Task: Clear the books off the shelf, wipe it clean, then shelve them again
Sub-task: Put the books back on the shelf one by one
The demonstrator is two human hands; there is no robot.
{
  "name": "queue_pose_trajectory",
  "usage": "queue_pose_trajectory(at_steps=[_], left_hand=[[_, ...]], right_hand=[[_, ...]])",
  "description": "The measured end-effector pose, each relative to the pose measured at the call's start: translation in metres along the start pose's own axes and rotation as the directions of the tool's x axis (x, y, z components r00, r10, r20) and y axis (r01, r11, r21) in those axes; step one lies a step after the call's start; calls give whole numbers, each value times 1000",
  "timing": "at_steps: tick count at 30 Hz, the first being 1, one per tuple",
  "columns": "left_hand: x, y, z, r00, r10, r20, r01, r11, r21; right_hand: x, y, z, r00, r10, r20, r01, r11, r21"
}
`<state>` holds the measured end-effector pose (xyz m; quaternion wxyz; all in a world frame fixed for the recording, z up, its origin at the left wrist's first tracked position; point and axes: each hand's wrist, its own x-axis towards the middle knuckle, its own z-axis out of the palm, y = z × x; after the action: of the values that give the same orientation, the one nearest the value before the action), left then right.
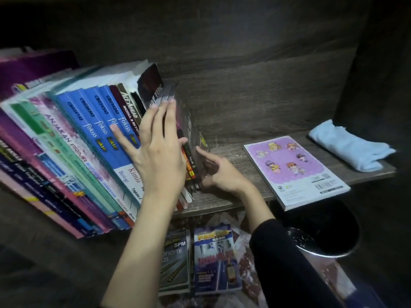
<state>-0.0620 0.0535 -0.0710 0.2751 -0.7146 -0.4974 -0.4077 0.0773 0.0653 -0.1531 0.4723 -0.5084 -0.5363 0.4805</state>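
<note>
A row of upright books (73, 138) fills the left of the wooden shelf (226, 196), leaning left. My left hand (158, 152) lies flat with straight fingers against the spines of the rightmost books, thumb spread over the blue ones. A few thin dark books (189, 134) stand at the right end of the row. My right hand (220, 172) grips their lower right edge, fingers curled round it. A purple cartoon-cover book (293, 170) lies flat on the shelf to the right. A light blue cloth (349, 147) lies folded at the far right of the shelf.
Below the shelf edge two books (215, 258) lie flat on a patterned floor. A round dark bin with a metal rim (322, 241) sits under the right part of the shelf. The shelf's dark side wall (373, 74) rises at the right.
</note>
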Motion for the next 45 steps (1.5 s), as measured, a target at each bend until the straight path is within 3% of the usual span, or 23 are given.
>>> queue_pose_trajectory(at_steps=[6, 9, 14, 16, 18, 20, 23, 26, 28, 32, 35, 39, 41, 45], left_hand=[[1, 6, -7, 999, -29, 24, 30, 999, -17], [0, 18, -14, 999, -18, -30, 16, 997, -75], [-5, 40, -18, 992, 18, -122, -55, 950, -309], [-9, 51, -17, 999, -25, -39, 5, 893, -451], [-14, 62, -13, 981, -91, 173, 172, 821, -545], [-18, 76, -7, 901, -136, 412, 353, 784, -512], [-26, 97, 4, 704, -120, 700, 494, 791, -362], [-38, 115, 21, 509, -53, 859, 530, 806, -265], [-45, 122, 33, 405, -21, 914, 516, 831, -210], [-52, 133, 49, 377, -11, 926, 519, 830, -201], [-53, 143, 47, 375, -10, 927, 516, 833, -199], [-52, 147, 45, 321, -54, 945, 570, 808, -148], [-52, 146, 50, 299, -73, 952, 643, 753, -144], [-50, 143, 64, 302, -98, 948, 837, 504, -214]], right_hand=[[0, -2, 10, 999, 5, -38, -12, 985, -172], [-10, -12, 3, 996, -24, -84, 1, 964, -265], [-42, -43, -36, 910, -129, -393, -28, 929, -370], [-57, -47, -58, 837, -155, -525, -91, 906, -413], [-68, -42, -80, 760, -145, -634, -194, 880, -433], [-77, -31, -102, 701, -103, -705, -326, 834, -446], [-90, -16, -124, 640, 35, -768, -576, 683, -449], [-101, -6, -136, 609, 140, -781, -713, 529, -461], [-105, -5, -139, 608, 123, -784, -720, 502, -480], [-106, -7, -140, 595, 116, -795, -723, 509, -467], [-102, -6, -140, 554, 158, -817, -727, 571, -382], [-100, -10, -144, 534, 264, -803, -698, 674, -242], [-103, -13, -145, 546, 311, -778, -633, 761, -140], [-107, -23, -138, 581, 395, -712, -505, 860, 65]])
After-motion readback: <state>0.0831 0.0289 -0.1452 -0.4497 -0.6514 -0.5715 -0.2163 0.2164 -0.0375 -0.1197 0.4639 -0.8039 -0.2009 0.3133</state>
